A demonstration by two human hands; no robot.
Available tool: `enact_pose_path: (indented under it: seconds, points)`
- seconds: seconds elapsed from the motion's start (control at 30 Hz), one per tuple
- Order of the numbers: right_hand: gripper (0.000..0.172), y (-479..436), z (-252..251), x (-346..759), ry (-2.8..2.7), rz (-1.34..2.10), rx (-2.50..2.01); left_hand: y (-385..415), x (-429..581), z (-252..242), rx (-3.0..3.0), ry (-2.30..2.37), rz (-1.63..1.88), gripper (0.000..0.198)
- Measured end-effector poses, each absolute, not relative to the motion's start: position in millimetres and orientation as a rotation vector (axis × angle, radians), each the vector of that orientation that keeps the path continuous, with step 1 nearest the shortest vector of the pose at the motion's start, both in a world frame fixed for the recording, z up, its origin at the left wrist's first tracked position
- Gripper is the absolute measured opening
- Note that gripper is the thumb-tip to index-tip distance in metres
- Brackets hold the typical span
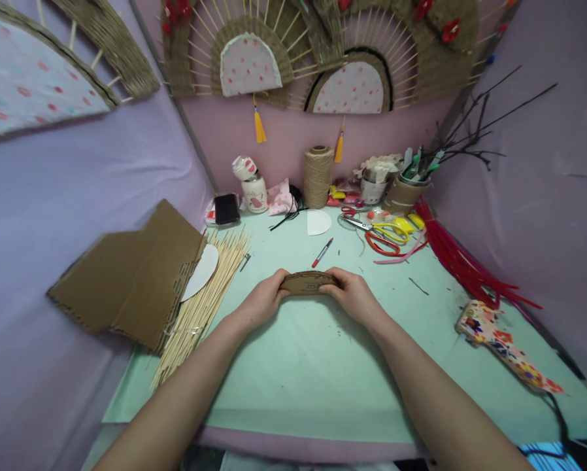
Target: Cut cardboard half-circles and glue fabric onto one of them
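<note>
A person's bare forearms (195,379) reach in from the bottom edge over a pale green tabletop (303,379), meeting at a small curved cardboard piece (303,284) held near the middle of the work surface. The left hand (264,299) grips one end and the right hand (355,296) the other, fingers closed on it, the right thumb pressed across the near face, which bears a printed mark. Just beyond, a red-and-white pen (322,252) lies at a slant, with a white paper shape (319,223) behind it. To the left, a bundle of thin wooden sticks (202,297) lies beside a large folded cardboard sheet (139,278). To the right sit red-handled scissors (382,244), red strips (450,261) and a corded tool in a floral cover (506,347). A spool of twine (318,178) stands upright at the back, below fan-shaped decorations (251,65) on the wall.
</note>
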State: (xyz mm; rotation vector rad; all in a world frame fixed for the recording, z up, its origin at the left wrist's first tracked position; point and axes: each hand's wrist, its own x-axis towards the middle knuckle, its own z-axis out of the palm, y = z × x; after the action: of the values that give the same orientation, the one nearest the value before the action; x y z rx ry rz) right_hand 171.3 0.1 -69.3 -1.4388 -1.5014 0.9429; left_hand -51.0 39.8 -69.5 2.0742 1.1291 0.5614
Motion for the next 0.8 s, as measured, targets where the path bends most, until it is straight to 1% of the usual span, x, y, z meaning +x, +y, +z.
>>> enact_pose_path:
  seconds: [0.23, 0.8]
  points:
    - [0.008, -2.5, -72.1, 174.0, -1.677, 0.864, -1.488, 32.7, -52.2, -76.1, 2.142, 1.121, 0.570, 0.012]
    - [0.007, -2.8, -71.8, 175.3, -1.721, 0.848, -1.495, 30.2, -52.5, -80.8, 2.250, 1.152, 0.558, 0.016]
